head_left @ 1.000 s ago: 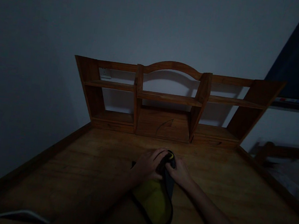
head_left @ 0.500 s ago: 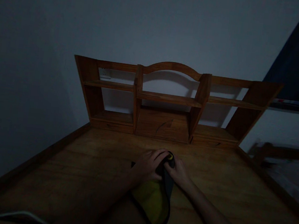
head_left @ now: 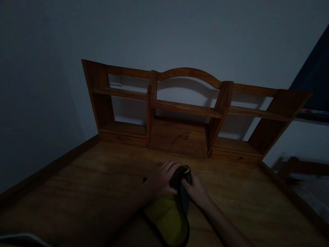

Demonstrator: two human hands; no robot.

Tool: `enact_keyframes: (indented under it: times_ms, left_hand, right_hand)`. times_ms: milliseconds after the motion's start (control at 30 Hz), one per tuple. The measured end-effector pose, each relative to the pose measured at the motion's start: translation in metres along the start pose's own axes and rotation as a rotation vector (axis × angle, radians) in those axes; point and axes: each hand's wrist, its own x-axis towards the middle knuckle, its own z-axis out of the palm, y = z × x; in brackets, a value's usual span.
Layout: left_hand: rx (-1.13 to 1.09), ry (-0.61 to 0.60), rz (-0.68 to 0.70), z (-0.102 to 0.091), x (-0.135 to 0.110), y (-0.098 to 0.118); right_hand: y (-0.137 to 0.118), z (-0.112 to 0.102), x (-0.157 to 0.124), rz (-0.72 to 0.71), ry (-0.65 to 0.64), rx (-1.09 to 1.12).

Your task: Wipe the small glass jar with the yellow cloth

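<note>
A yellow and grey cloth with black edging hangs in folds over the middle of the wooden desk. My right hand pinches its grey side near the upper end, thumb on top, where a small yellow fold shows. Beside it, my left hand curls around a dark brown object at the cloth's upper end. That object lies partly behind the fingers and the cloth, and in the dim light its kind cannot be made out. A dark corner of the cloth sticks out left of my left hand.
The wooden desk has raised side edges. A wooden shelf unit with drawers stands along its back, against the wall. A white cable lies at the front left. A wall socket shows behind the shelf.
My left hand has shifted slightly left and up, and more of the dark brown object shows between the hands. The cloth's lower end has swung slightly right.
</note>
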Motion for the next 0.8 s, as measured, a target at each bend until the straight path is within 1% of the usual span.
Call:
enact_keyframes:
  times_ms: [100,267,367,467,533,667,733,800]
  left_hand:
    - [0.009,0.011,-0.016,-0.001,0.0,0.0]
    - [0.033,0.084,-0.094,-0.006,0.0,-0.005]
    - [0.041,0.079,-0.084,-0.007,0.0,-0.006]
    - [0.06,0.05,-0.04,-0.007,0.0,-0.003]
    - [0.09,0.023,0.021,-0.007,-0.001,0.001]
    - [0.179,-0.026,0.155,-0.008,-0.001,0.011]
    - [0.199,-0.022,0.171,-0.008,-0.001,0.014]
    - [0.2,-0.01,0.161,-0.009,0.0,0.016]
  right_hand:
    - [-0.001,0.001,0.002,0.042,-0.006,0.116]
    - [-0.002,0.003,0.004,0.191,-0.125,0.487]
    - [-0.005,0.005,0.004,0.239,-0.159,0.604]
    - [-0.005,0.007,0.003,0.248,-0.15,0.625]
    - [-0.002,0.01,0.003,0.234,-0.137,0.606]
    - [0.005,0.014,0.004,0.143,-0.118,0.577]
    - [0.005,0.016,0.003,0.105,-0.094,0.552]
    - [0.002,0.017,0.002,0.095,-0.036,0.495]
